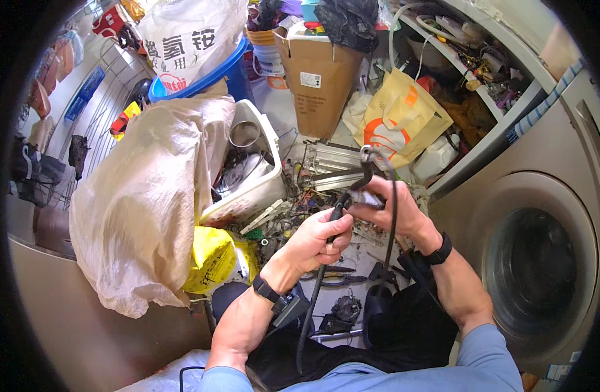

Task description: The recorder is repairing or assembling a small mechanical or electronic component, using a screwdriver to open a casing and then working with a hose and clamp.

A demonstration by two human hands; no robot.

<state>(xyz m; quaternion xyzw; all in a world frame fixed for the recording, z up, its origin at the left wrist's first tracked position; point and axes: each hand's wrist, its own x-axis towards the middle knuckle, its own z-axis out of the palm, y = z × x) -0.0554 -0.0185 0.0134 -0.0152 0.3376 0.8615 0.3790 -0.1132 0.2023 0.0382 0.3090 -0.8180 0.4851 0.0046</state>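
My left hand [316,243] is closed round a thick black cable [318,287], whose lower end hangs down toward my lap. Just above it, my right hand [399,208] is closed on the upper part of the same cable. A small shiny metallic piece [368,198] shows under the right fingers; its kind cannot be made out. From a bend above the right hand, a grey-black loop of cable [395,183] curves down past the wrist. Below the hands, pliers [342,281] lie on the floor near a black mechanical part [346,308].
Scrap bits [293,222] and metal strips [339,160] litter the floor ahead. At left stand a white bin [264,189] and a large beige sack [143,209]. A cardboard box [323,91] and yellow bag [404,111] stand behind; a washing machine [463,196] is at right.
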